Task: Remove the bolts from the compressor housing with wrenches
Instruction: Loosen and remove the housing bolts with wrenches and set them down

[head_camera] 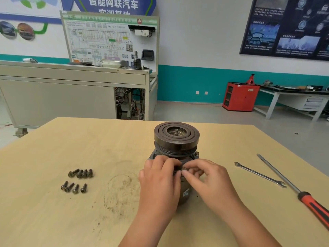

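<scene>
The compressor (176, 139) stands upright on the wooden table (53, 148), its dark grooved pulley on top. My left hand (158, 177) and my right hand (204, 175) meet at the front of the housing, just below the pulley. Their fingertips pinch a small dark part (178, 168) there; what it is stays hidden by the fingers. Several removed bolts (77, 180) lie in two rows on the table to the left. An open-ended wrench (260, 174) lies on the table to the right, untouched.
A long screwdriver (292, 188) with a red and black handle lies right of the wrench, reaching the table's right edge. Beyond the table stand a grey training bench (71, 90), a red cabinet (240, 97) and a workbench (293, 97).
</scene>
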The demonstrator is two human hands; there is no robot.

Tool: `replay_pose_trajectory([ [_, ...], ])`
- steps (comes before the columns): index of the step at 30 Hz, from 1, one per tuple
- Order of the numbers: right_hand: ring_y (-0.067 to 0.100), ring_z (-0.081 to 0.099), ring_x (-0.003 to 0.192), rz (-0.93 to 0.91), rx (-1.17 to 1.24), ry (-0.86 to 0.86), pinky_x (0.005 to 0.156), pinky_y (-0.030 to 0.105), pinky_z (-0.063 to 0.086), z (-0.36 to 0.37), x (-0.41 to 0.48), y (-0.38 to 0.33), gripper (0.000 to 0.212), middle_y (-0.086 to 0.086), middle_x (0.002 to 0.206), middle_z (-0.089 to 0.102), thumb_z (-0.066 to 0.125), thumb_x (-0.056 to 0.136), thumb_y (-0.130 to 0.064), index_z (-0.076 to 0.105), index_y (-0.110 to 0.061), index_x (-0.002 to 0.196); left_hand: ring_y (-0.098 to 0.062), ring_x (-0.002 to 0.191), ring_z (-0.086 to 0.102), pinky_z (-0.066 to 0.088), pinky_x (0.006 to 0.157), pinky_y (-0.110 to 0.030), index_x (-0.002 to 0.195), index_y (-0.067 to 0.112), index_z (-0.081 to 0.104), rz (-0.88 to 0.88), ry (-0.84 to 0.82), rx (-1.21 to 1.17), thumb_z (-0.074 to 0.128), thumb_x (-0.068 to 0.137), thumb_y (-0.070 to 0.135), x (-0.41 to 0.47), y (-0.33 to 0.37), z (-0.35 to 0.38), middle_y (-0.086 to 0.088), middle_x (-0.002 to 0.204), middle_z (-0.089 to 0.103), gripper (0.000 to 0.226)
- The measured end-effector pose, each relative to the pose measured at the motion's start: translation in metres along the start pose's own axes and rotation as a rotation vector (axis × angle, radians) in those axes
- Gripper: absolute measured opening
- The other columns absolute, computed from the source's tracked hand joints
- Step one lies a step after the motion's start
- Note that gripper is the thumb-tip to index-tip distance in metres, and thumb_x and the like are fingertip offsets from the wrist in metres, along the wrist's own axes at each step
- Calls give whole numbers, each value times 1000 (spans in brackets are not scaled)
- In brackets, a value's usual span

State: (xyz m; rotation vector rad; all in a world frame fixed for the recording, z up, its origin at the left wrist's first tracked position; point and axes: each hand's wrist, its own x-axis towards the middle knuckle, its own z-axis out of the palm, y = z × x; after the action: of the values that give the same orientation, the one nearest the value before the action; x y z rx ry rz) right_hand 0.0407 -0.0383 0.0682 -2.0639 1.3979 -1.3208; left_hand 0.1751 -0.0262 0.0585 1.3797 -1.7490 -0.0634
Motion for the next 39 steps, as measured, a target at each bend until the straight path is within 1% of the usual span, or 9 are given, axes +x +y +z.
replay_pose_trajectory([
  [7, 1, 61, 69, -5, 2, -34, 61, 9, 43, -5, -3, -6, 23, -10, 69, 67, 70, 80, -6, 67, -28, 74, -12, 86, 51, 39, 76, -28, 93, 25, 69, 97, 40, -169, 53, 89, 32, -5, 0, -8, 14, 88, 63, 18],
  [10, -1, 62, 66, 66, -23, -48, 59, 8, 43, -2, -1, -7, 27, -10, 69, 67, 74, 76, -8, 61, -31, 70, -7, 92, 52, 38, 81, -18, 106, 22, 67, 117, 87, -198, 61, 86, 20, -8, -4, -8, 13, 97, 64, 20],
  [13, -2, 59, 60, 148, 39, -26, 58, 7, 43, 0, 5, -5, 31, -8, 68, 65, 78, 73, -8, 58, -31, 77, -16, 92, 55, 40, 78, -33, 115, 22, 63, 74, 67, -113, 66, 81, 9, -4, -7, -5, 13, 100, 65, 37],
  [17, -5, 59, 63, 82, 6, -31, 59, 5, 43, 1, 6, -5, 35, -11, 66, 66, 76, 72, -4, 63, -36, 70, -14, 90, 54, 29, 74, -30, 103, 25, 60, 52, 66, -105, 68, 83, 16, -1, -5, -2, 18, 93, 63, 23],
  [22, 7, 61, 71, -18, 132, 78, 61, 14, 46, -9, 3, -12, 28, -7, 75, 67, 73, 77, -3, 70, -31, 80, -8, 82, 53, 37, 69, -27, 101, 29, 67, 129, 125, -144, 60, 87, 30, -1, 2, -2, 22, 85, 65, 16],
  [26, 5, 60, 67, -134, 190, 131, 53, 11, 44, -1, -9, -39, 18, -12, 78, 65, 69, 72, -19, 70, -34, 82, 4, 81, 54, 39, 70, -11, 103, 37, 63, 164, 265, -387, 52, 88, 33, -14, -5, -17, 24, 92, 64, 20],
  [31, 1, 61, 70, -168, 194, -37, 59, 11, 49, 74, -16, -70, 23, -16, 73, 60, 66, 72, -15, 70, -27, 91, -3, 66, 61, 46, 56, -13, 86, 42, 71, -145, 447, -610, 69, 80, 30, -47, -57, -51, 13, 80, 70, 14],
  [35, -9, 62, 69, 30, 340, -367, 64, 7, 49, 149, -4, -87, 18, -13, 76, 68, 63, 78, -14, 74, -19, 91, -2, 70, 66, 48, 62, -8, 80, 38, 73, -371, 417, -473, 69, 81, -1, -64, -122, -85, 6, 84, 73, 39],
  [39, -1, 63, 75, 34, 259, -448, 66, 2, 42, 215, 9, -92, 16, 6, 94, 74, 63, 83, -9, 74, -11, 95, 3, 72, 66, 45, 63, -4, 73, 32, 73, -534, 317, -309, 69, 80, -6, -71, -171, -113, 1, 77, 73, 38],
])
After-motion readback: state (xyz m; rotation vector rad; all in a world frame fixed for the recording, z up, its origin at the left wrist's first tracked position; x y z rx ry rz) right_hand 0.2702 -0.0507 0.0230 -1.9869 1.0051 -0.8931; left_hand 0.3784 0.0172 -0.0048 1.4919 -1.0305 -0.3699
